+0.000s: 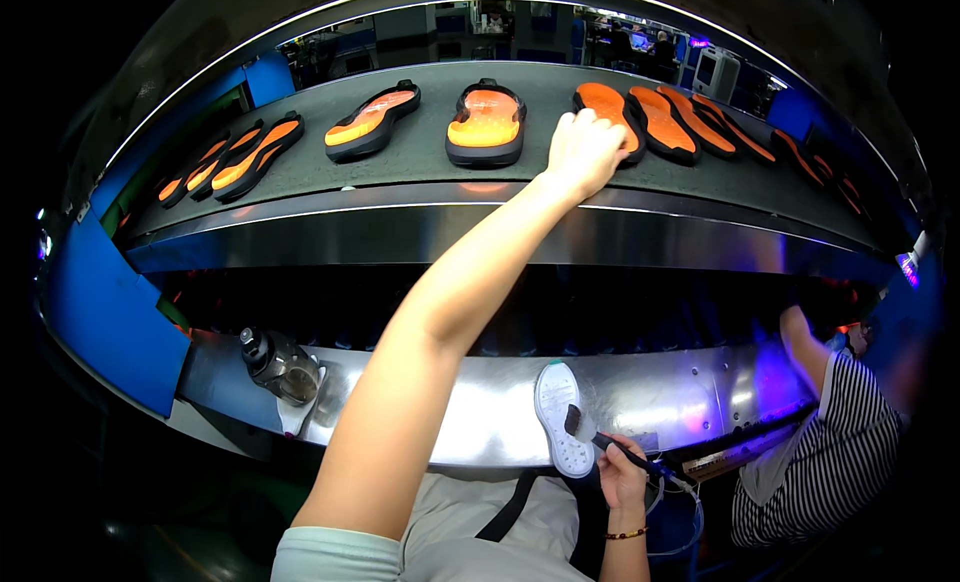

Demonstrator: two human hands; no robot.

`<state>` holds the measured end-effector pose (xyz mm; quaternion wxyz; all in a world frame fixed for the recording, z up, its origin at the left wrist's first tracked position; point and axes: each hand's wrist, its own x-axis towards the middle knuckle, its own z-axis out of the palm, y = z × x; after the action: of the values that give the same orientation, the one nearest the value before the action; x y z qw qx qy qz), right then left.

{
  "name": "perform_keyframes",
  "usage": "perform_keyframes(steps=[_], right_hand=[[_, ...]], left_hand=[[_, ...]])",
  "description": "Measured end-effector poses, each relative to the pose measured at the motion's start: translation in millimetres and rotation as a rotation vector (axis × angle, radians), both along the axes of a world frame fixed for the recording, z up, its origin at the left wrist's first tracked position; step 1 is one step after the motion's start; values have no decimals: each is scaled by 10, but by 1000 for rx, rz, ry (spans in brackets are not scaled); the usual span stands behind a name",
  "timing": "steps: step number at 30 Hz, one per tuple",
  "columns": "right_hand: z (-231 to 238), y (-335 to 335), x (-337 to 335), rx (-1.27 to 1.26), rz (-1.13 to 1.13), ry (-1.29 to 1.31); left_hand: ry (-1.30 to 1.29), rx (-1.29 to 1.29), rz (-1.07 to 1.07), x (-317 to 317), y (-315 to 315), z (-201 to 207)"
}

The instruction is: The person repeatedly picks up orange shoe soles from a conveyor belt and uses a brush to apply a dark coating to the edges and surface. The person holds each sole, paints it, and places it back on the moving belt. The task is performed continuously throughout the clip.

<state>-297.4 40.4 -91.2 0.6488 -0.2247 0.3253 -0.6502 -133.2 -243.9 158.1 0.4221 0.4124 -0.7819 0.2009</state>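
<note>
- Close in, the right hand (622, 472) has its fingers clamped on a black-handled brush (573, 420), its head over the white sole (556, 392).
- That white sole lies on the metal ledge (480, 392), just left of the right fingers, long axis running away from the body.
- Out over the grey belt (410, 170), here's the left hand (588, 150), fingers curled; pinching or merely touching, I can't tell.
- Under and just beyond them lies an orange-and-black sole (600, 97), far end leaning left: left hand nearer, right well apart.
</note>
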Motion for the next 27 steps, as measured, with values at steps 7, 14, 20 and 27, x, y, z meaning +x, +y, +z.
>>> perform_keyframes(steps=[7, 14, 20, 27], right_hand=[[-53, -55, -96, 144, -115, 76], [78, -217, -117, 109, -221, 189], [117, -264, -156, 69, -194, 185], [340, -371, 47, -63, 13, 185]], left_hand=[[1202, -5, -546, 145, 1334, -308], [1529, 1352, -1361, 698, 1754, -665], [1909, 1067, -1503, 850, 2418, -1704], [1939, 1448, -1136, 1023, 2418, -2606]])
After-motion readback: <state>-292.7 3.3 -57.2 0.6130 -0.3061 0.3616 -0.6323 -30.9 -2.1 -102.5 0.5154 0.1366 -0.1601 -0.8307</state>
